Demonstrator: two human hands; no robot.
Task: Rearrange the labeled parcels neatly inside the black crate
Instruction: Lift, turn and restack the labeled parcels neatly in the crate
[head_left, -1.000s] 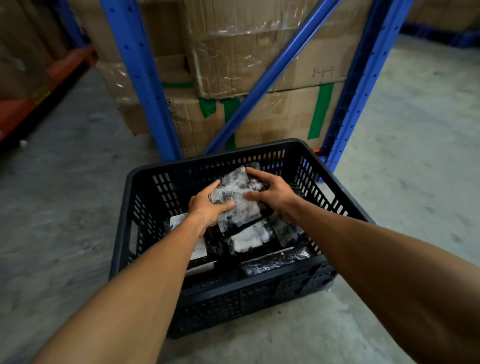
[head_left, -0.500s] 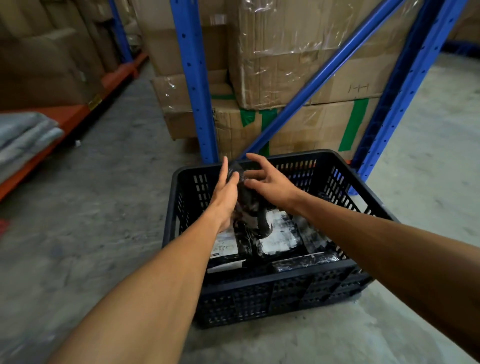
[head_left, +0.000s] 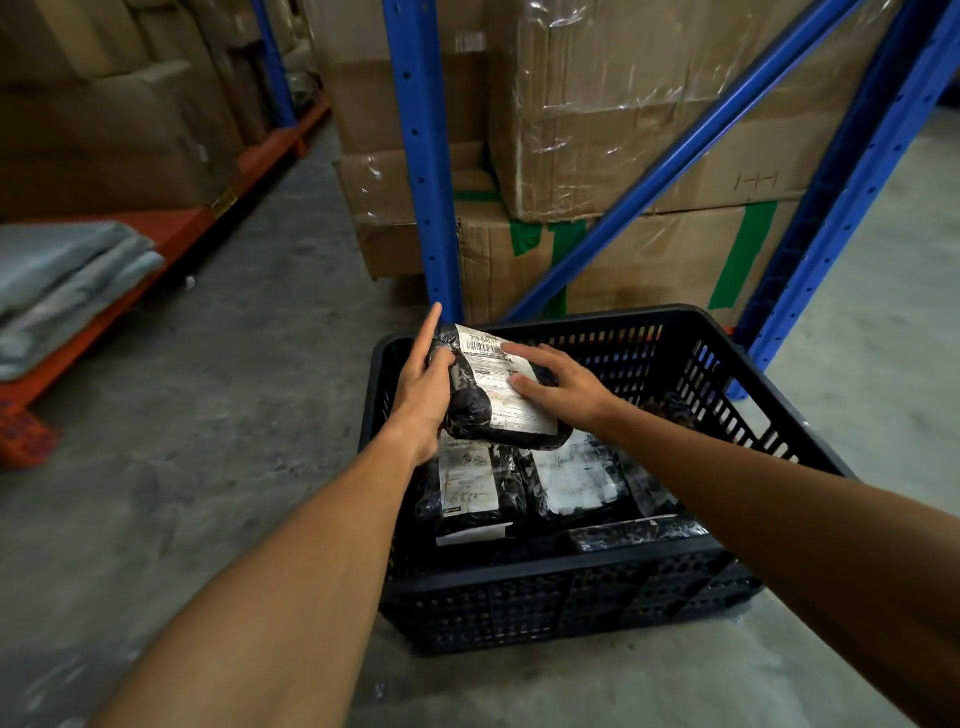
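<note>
A black slotted crate (head_left: 571, 592) stands on the concrete floor. Above its left half I hold a black plastic parcel (head_left: 470, 410) with a white barcode label facing up. My left hand (head_left: 423, 395) grips its left edge, index finger pointing up. My right hand (head_left: 563, 387) rests flat on the label, fingers spread over its right side. Below, several black labeled parcels lie flat in the crate: one at the left (head_left: 470, 493), one in the middle (head_left: 576, 478), and a narrow one along the near wall (head_left: 639, 532).
Blue rack uprights (head_left: 423, 171) and a diagonal brace (head_left: 670, 161) rise just behind the crate, with stacked cardboard boxes (head_left: 613, 130) between them. An orange low shelf (head_left: 171, 234) with folded grey bags (head_left: 67, 280) runs along the left. Concrete floor surrounds the crate.
The parcel held between both hands has turned from edge-on to label-up and sits higher over the crate's left side. My view has shifted left, so the crate appears further right.
</note>
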